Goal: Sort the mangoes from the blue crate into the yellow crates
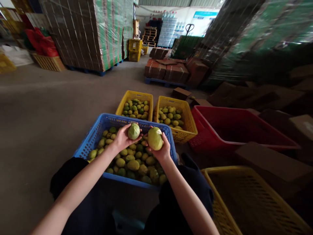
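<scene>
My left hand (124,137) holds a round green lemon (133,131) on its fingers, palm turned up. In my right hand (164,148) is a larger, yellow-green lemon (155,138), with the fingers curled around it. Both hands are over a blue crate (134,184), close together but apart. Many green and yellow lemons (133,165) fill that crate beneath them. My wrists and forearms hide part of the fruit.
Two yellow crates of lemons, one on the left (118,109) and one on the right (189,127), stand beyond the blue crate. A red bin (198,130) and another yellow crate (227,209) are at right. Wrapped pallet stacks (80,36) and flat cartons (171,71) stand farther back.
</scene>
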Motion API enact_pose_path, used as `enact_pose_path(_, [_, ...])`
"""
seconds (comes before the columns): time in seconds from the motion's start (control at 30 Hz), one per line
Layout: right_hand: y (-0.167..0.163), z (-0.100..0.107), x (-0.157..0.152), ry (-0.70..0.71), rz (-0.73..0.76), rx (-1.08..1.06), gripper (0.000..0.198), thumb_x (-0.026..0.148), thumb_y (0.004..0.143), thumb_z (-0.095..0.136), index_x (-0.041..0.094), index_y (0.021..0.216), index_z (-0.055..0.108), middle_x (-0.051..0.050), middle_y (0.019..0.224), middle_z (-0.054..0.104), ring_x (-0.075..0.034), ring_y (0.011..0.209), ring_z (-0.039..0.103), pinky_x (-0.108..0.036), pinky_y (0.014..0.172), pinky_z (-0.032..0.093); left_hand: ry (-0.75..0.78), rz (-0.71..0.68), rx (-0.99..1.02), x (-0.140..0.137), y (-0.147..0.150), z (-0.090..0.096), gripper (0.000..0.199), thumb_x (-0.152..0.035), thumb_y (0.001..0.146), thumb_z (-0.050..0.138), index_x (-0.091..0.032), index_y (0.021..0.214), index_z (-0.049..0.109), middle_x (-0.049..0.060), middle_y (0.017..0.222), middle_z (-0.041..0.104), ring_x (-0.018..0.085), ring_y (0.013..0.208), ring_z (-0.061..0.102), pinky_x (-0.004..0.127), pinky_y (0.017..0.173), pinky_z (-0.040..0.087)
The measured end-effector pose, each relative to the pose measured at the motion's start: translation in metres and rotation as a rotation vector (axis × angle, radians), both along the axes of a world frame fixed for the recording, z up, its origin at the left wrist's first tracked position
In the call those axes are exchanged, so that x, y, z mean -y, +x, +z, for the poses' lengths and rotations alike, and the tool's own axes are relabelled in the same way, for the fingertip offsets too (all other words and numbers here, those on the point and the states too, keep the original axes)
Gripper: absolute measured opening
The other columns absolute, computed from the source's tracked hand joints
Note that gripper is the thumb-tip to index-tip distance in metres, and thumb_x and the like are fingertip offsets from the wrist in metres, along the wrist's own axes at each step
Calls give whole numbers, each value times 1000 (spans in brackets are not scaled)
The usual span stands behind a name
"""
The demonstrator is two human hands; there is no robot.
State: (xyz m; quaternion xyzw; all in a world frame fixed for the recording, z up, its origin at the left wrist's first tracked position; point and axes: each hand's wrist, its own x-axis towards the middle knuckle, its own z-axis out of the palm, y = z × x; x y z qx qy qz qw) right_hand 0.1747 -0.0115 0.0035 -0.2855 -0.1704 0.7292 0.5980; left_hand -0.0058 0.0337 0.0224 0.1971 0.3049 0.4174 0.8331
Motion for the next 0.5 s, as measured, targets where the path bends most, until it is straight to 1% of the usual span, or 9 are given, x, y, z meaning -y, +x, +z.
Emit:
enact_pose_path(0.07, [5, -5, -2, -97, -100, -45, 33, 42, 79, 53, 20, 100, 64, -6, 74, 70, -20, 60, 66, -28, 43, 51, -23, -21, -209, 2, 6, -16, 25, -32, 89, 46, -19, 106, 60, 6, 87, 70, 17, 79, 67, 31, 72, 57])
enact_pose_path(0.17, [18, -11, -4, -292, -300, -121, 25, 43, 82, 52, 20, 88, 62, -3, 67, 69, -17, 60, 66, -27, 53, 55, -57, -129, -480, 17, 14, -53, 11, -28, 80, 61, -20, 87, 62, 2, 73, 66, 20, 77, 66, 36, 68, 57])
enact_pose_path(0.23, [28, -13, -3, -365, -397, -134, 23, 43, 83, 52, 22, 82, 59, 0, 63, 68, -14, 59, 65, -25, 54, 55, -44, -283, -628, 31, 16, -79, 10, -27, 72, 68, -22, 77, 62, 1, 68, 63, 24, 77, 66, 42, 68, 56])
enact_pose_path(0.3, [35, -12, -2, -389, -426, -121, 22, 43, 84, 51, 23, 80, 58, 2, 61, 67, -13, 57, 65, -24, 54, 55, -19, -458, -763, 37, 17, -95, 17, -32, 66, 73, -22, 74, 62, 2, 70, 64, 27, 81, 67, 47, 70, 55])
enact_pose_path(0.33, [37, -11, 0, -394, -422, -116, 22, 43, 85, 51, 23, 79, 58, 2, 60, 67, -13, 57, 65, -23, 54, 55, -8, -475, -796, 34, 16, -96, 21, -37, 65, 74, -22, 77, 63, 3, 75, 65, 29, 83, 67, 48, 72, 55])
enact_pose_path(0.37, [39, -10, 1, -396, -412, -117, 22, 43, 85, 51, 22, 79, 58, 2, 61, 67, -13, 57, 65, -24, 53, 55, 9, -436, -798, 26, 13, -92, 27, -42, 65, 74, -23, 82, 64, 5, 82, 67, 30, 87, 67, 49, 73, 55])
enact_pose_path(0.4, [39, -10, 2, -395, -402, -124, 22, 42, 85, 51, 22, 80, 58, 1, 61, 68, -13, 57, 65, -24, 53, 55, 38, -360, -779, 15, 8, -83, 35, -47, 67, 71, -23, 91, 65, 7, 94, 68, 30, 92, 66, 49, 76, 55])
enact_pose_path(0.43, [39, -9, 3, -392, -394, -131, 22, 42, 85, 52, 22, 80, 59, 1, 62, 68, -14, 58, 65, -24, 53, 55, 72, -235, -749, 2, 1, -71, 43, -53, 70, 66, -24, 101, 63, 9, 108, 66, 30, 97, 65, 48, 78, 55])
enact_pose_path(0.5, [38, -9, 3, -392, -387, -131, 21, 41, 84, 54, 21, 80, 59, 0, 63, 69, -14, 58, 66, -25, 52, 55, 150, -45, -723, -26, -20, -42, 55, -61, 80, 47, -30, 125, 51, 8, 139, 49, 25, 112, 60, 40, 85, 54])
